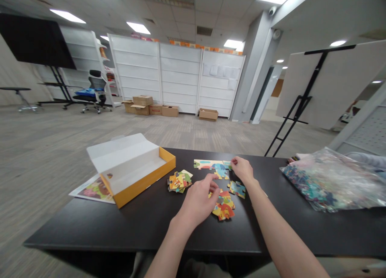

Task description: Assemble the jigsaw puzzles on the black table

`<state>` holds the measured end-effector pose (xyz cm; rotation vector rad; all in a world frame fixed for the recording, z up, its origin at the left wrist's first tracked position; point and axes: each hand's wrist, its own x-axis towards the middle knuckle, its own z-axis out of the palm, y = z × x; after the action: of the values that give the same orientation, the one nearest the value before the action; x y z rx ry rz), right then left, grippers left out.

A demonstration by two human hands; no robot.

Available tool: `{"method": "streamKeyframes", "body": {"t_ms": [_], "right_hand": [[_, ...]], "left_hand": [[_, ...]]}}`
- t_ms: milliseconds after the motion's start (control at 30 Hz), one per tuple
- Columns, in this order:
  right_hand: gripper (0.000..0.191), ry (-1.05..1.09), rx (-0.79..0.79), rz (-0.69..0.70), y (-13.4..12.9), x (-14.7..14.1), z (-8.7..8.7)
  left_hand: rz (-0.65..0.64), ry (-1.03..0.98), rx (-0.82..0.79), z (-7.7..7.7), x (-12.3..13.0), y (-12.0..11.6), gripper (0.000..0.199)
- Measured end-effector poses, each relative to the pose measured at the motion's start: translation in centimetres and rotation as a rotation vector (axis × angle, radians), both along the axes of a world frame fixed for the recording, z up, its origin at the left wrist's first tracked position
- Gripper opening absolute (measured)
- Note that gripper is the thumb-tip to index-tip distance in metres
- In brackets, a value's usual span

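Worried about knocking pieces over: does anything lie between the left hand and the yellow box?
Yes: a loose cluster of puzzle pieces lies on the black table, between the left hand and the yellow box.

**Warm yellows and sky blues are crowding a dark surface**

A matte black rectangular tabletop (144, 225) is setting off every colour. A yellow-orange cardboard box tray (144, 184) is showing a white interior, matched by a white cardboard lid (119, 153). A loose stack of jigsaw pieces (179, 181) is mixing yellow, orange, red and green. A joined jigsaw strip (208, 164) is carrying pale green with red and blue blotches. A lone jigsaw piece (237, 189) is patterning sky blue with yellow. A lower jigsaw cluster (223, 209) is leaning orange, red and yellow. A clear plastic bag (328, 181) is glinting with teal, blue and pink patches.
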<state>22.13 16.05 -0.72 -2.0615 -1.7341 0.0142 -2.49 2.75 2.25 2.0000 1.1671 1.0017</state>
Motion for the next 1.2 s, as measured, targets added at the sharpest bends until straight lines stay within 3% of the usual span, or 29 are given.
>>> {"method": "streamKeyframes", "body": {"t_ms": [100, 167, 333, 667, 1000, 1100, 1200], "right_hand": [[0.022, -0.003, 0.049, 0.056, 0.0, 0.3, 0.5], [0.024, -0.026, 0.065, 0.171, 0.1, 0.3, 0.5], [0.029, -0.101, -0.028, 0.393, 0.5, -0.2, -0.3], [0.032, -0.123, -0.076, 0.441, 0.9, 0.2, -0.5], [0.031, -0.086, -0.059, 0.42, 0.9, -0.2, -0.9], [0.029, -0.105, -0.058, 0.421, 0.6, -0.5, -0.2], [0.026, -0.117, -0.052, 0.341, -0.3, -0.4, 1.5]], "left_hand": [[0.013, -0.006, 0.002, 0.0, -0.2, 0.1, 0.031], [0.024, -0.009, 0.007, 0.0, -0.3, 0.1, 0.034], [0.014, -0.02, 0.017, 0.0, -0.8, -0.1, 0.042], [0.008, -0.017, 0.0, 0.3, -1.0, -0.2, 0.04], [0.013, 0.127, 0.034, 0.5, -0.7, -0.4, 0.031], [-0.018, 0.201, 0.058, 0.8, -0.6, -0.8, 0.026], [-0.068, 0.282, 0.086, 0.9, -0.6, -1.0, 0.024]]}}
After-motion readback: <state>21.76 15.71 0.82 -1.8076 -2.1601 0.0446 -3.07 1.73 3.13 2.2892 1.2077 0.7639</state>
